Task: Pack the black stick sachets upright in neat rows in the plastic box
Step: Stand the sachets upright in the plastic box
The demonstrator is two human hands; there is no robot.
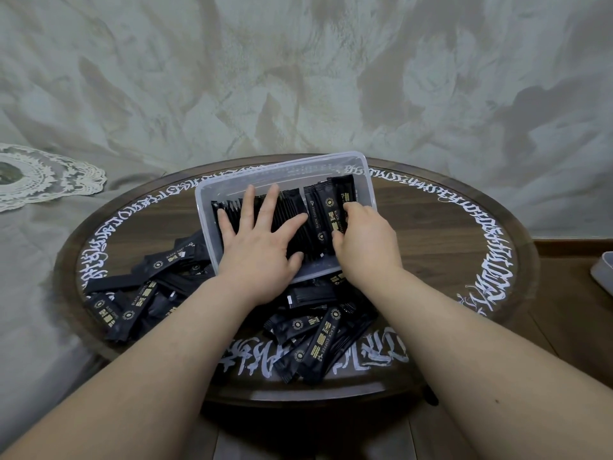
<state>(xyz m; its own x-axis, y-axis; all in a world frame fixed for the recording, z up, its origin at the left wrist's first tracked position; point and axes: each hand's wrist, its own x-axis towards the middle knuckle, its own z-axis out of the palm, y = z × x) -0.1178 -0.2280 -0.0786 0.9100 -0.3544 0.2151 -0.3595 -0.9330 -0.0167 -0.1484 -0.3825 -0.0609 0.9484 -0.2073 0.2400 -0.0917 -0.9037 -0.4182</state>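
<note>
A clear plastic box (285, 167) sits at the back of the round table, tilted toward me. Inside it a row of black stick sachets (292, 210) stands on edge. My left hand (258, 240) lies flat on that row with fingers spread, holding nothing. My right hand (365, 237) grips the rightmost sachets (333, 207) in the box, which show gold "BLACK COFFEE" print. Loose sachets (318, 336) lie in a heap on the table in front of the box, and more loose sachets (132, 293) lie at its left.
The round dark wooden table (447, 234) has a glass top ringed with white script. A patterned pale curtain hangs behind it. A lace doily (43, 174) lies at far left. A grey object (603, 270) shows at the right edge.
</note>
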